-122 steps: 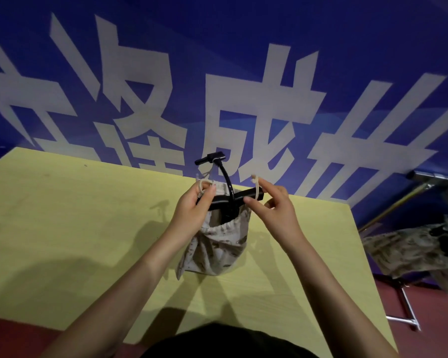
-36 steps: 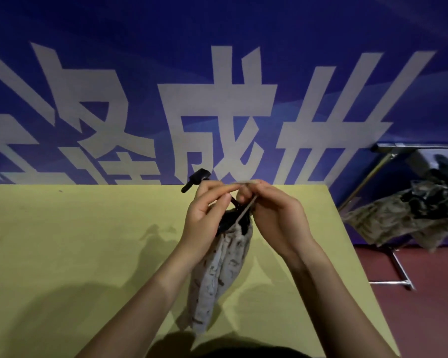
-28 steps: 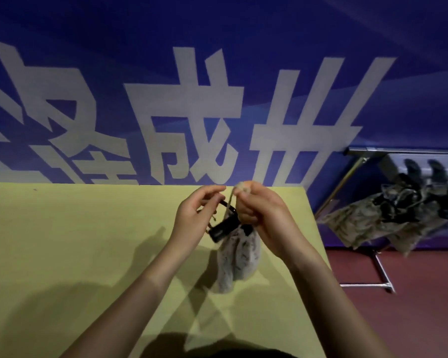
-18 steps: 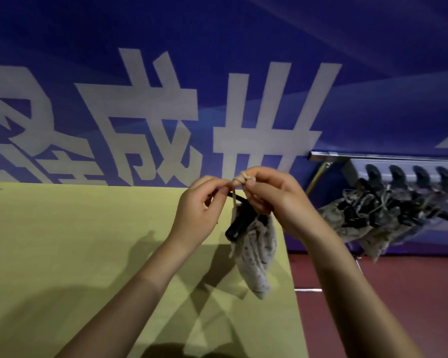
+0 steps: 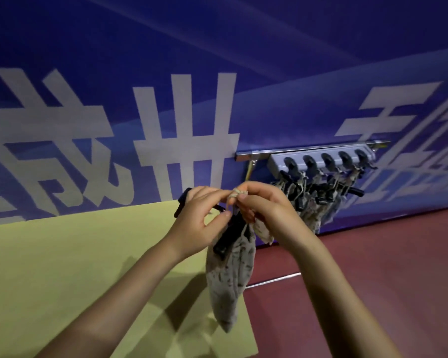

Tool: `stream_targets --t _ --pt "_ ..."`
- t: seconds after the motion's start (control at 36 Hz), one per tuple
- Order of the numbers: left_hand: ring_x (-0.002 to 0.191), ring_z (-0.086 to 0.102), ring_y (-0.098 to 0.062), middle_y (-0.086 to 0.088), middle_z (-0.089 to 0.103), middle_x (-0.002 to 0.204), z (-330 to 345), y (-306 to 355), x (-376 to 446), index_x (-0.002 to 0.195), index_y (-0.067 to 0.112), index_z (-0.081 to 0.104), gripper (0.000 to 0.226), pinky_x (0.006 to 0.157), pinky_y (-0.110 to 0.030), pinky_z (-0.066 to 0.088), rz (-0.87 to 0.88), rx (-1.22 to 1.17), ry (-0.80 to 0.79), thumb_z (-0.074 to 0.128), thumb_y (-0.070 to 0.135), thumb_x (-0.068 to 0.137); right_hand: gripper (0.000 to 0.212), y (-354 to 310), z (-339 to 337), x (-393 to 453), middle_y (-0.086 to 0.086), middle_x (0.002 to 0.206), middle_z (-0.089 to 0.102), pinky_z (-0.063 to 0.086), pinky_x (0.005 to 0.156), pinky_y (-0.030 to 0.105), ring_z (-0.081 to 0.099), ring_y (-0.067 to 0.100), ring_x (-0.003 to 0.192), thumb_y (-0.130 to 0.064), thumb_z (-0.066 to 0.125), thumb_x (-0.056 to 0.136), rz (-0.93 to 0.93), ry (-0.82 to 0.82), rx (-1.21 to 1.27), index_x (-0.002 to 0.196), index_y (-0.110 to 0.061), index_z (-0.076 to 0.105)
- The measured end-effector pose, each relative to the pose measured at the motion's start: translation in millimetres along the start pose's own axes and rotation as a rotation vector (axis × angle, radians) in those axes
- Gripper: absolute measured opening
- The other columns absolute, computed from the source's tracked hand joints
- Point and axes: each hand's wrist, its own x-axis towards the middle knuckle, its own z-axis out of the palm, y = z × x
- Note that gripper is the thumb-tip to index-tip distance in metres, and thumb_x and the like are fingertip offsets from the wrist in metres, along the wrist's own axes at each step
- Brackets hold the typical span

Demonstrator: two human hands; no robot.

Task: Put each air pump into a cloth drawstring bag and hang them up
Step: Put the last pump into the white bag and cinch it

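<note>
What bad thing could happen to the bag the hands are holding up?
The bag hangs only from the drawstring pinched by the left hand and right hand; a slip might drop it. The black pump pokes out, so it might slide free. The rack looks crowded.

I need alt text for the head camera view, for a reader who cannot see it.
Two bare hands, the left hand and right hand, pinch the pale drawstring of a speckled grey cloth bag holding a black air pump, above a yellow-green table. Behind, similar bags hang from a grey hook rack.
</note>
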Motion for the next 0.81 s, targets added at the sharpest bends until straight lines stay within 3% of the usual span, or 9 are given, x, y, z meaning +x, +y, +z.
stream_targets --t 0.06,0.17,0.28,0.33,0.39,0.5,0.58,0.64,0.81 --pt "0.109 0.043 -0.002 0.031 0.055 0.101 9 0 0 0.101 0.051 0.053 0.021 0.091 -0.02 0.037 -0.041 -0.009 -0.032 0.043 0.052 0.082 0.017 0 -3 -6 0.02 0.069 0.044 0.033 0.053 0.019 0.04 0.008 0.052 -0.015 0.052 0.083 0.009 0.037 -0.014 0.077 -0.006 0.065" --pt "0.102 0.053 -0.004 0.014 0.066 0.097 27 -3 3 0.1 0.028 0.066 0.028 0.088 -0.029 0.047 -0.126 -0.127 -0.075 0.047 0.047 0.091 0.028 5 -10 -13 0.019 0.07 0.045 0.034 0.053 0.019 0.042 0.009 0.054 -0.019 0.053 0.082 0.059 0.097 -0.068 0.082 0.008 0.061" --pt "0.089 0.065 -0.005 0.004 0.07 0.089 38 -3 12 0.093 0.014 0.067 0.017 0.078 -0.017 0.05 -0.261 -0.461 -0.173 0.052 0.022 0.096 0.015 8 -23 -18 0.007 0.062 0.054 0.032 0.05 0.019 0.042 0.009 0.054 -0.012 0.055 0.087 0.118 0.149 -0.144 0.076 -0.005 0.061" --pt "0.082 0.064 0.001 0.011 0.069 0.082 46 -3 14 0.089 0.017 0.066 0.015 0.073 -0.01 0.046 -0.308 -0.515 -0.17 0.052 0.016 0.095 0.026 14 -36 -22 -0.01 0.051 0.053 0.03 0.047 0.015 0.042 0.003 0.048 -0.004 0.05 0.094 0.155 0.185 -0.179 0.073 -0.011 0.063" --pt "0.08 0.062 0.002 0.016 0.068 0.078 57 -3 14 0.088 0.017 0.064 0.018 0.073 -0.01 0.045 -0.316 -0.518 -0.166 0.05 0.01 0.096 0.029 18 -49 -26 -0.011 0.048 0.05 0.03 0.047 0.018 0.04 0.002 0.045 -0.008 0.049 0.096 0.175 0.19 -0.213 0.073 -0.013 0.066" --pt "0.079 0.062 -0.001 0.011 0.067 0.076 80 5 26 0.092 0.01 0.064 0.014 0.076 -0.013 0.046 -0.311 -0.511 -0.204 0.05 0.009 0.096 0.029 21 -79 -32 -0.009 0.048 0.05 0.031 0.05 0.017 0.042 0.003 0.046 -0.008 0.049 0.094 0.171 0.21 -0.183 0.07 -0.01 0.064" --pt "0.072 0.054 -0.008 0.005 0.057 0.07 104 12 45 0.088 0.01 0.059 0.015 0.074 -0.019 0.043 -0.289 -0.472 -0.262 0.047 0.009 0.097 0.023 31 -109 -36 -0.004 0.055 0.04 0.025 0.049 0.028 0.033 0.011 0.049 -0.022 0.052 0.085 0.199 0.239 -0.129 0.072 -0.008 0.065" --pt "0.072 0.047 -0.013 0.002 0.049 0.07 126 18 59 0.084 0.013 0.056 0.017 0.07 -0.024 0.038 -0.299 -0.487 -0.273 0.047 0.009 0.098 0.022 37 -136 -43 -0.001 0.056 0.036 0.022 0.047 0.026 0.029 0.012 0.048 -0.021 0.053 0.086 0.225 0.254 -0.114 0.073 -0.006 0.063" --pt "0.063 0.042 -0.004 0.014 0.047 0.061 209 48 97 0.074 0.016 0.054 0.015 0.06 -0.017 0.033 -0.279 -0.594 -0.264 0.052 0.016 0.088 0.036 47 -237 -74 0.002 0.054 0.041 0.025 0.045 0.021 0.032 0.012 0.048 -0.014 0.051 0.098 0.256 0.194 -0.293 0.065 -0.016 0.063"
